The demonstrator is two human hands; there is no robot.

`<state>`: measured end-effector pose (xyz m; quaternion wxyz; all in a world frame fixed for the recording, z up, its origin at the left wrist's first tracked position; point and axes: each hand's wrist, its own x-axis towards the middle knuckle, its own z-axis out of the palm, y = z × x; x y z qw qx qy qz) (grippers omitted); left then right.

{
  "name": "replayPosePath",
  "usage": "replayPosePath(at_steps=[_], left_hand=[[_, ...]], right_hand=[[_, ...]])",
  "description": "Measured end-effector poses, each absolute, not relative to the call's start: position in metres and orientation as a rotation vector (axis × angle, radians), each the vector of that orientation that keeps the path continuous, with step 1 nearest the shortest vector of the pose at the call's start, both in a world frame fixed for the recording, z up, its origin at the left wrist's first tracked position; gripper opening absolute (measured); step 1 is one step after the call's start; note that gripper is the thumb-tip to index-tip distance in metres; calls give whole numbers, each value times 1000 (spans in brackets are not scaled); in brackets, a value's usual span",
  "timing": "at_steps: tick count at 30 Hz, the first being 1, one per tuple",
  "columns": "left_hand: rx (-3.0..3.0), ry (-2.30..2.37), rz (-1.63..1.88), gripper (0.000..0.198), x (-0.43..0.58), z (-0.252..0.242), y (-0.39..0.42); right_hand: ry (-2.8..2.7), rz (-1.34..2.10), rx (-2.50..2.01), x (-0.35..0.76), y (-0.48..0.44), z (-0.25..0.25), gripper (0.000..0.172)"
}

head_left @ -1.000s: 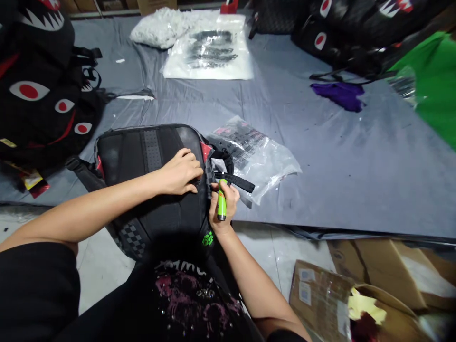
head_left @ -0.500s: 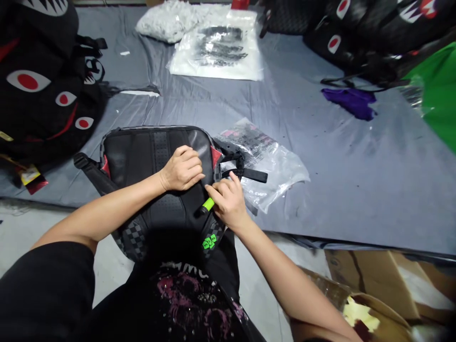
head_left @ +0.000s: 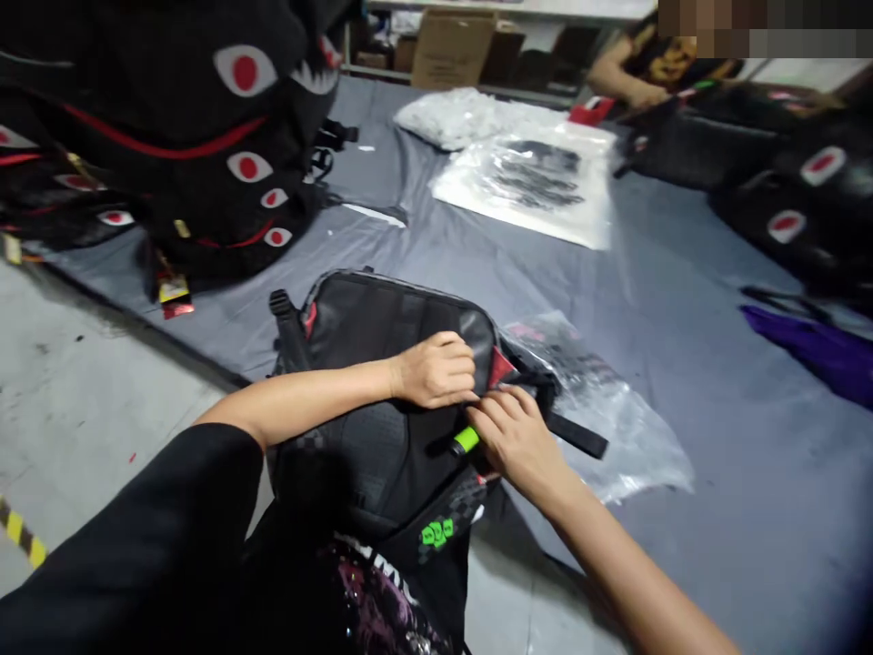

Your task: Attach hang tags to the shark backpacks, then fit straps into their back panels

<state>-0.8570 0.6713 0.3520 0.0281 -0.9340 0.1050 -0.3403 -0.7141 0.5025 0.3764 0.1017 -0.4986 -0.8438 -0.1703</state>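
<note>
A black backpack (head_left: 372, 318) lies back panel up across the table edge and my lap, with red corner tabs and a checkered strap bearing a green patch. My left hand (head_left: 436, 371) is closed, resting on the panel near its right side; what its fingers pinch is hidden. Just beside it, my right hand (head_left: 515, 437) is closed around a lime-green and black stick-shaped tool (head_left: 466, 441), whose far end is covered by the hand. Black webbing (head_left: 579, 435) sticks out past the right hand. Under that side lies a clear plastic bag (head_left: 641, 446).
Black backpacks with red-and-white eyes (head_left: 205, 173) are heaped at the left, more (head_left: 805, 209) at the right. White plastic packages (head_left: 538, 182) and a purple cloth (head_left: 811, 355) lie on the grey-covered table (head_left: 696, 318). Another person's arm (head_left: 617, 77) reaches in at the back.
The view has swung up and left, so things appear lower and further right, and a person at the back shows. My hands stay together at the backpack's right side.
</note>
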Motion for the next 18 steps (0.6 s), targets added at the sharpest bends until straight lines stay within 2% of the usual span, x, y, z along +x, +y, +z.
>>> replayPosePath(at_steps=[4, 10, 12, 16, 18], left_hand=[[-2956, 299, -946, 43, -857, 354, 671], [-3060, 355, -813, 48, -859, 358, 671], [-3107, 127, -878, 46, -860, 359, 672], [-3063, -744, -956, 41, -866, 362, 671], [-3005, -987, -941, 39, -874, 363, 666]], right_hand=[[-2561, -623, -1414, -713, 504, 374, 26], [-2519, -564, -1483, -708, 503, 364, 27], [-2478, -652, -1503, -702, 515, 365, 23], [-2328, -880, -1565, -699, 575, 377, 19], [-2216, -934, -1570, -704, 605, 389, 18]])
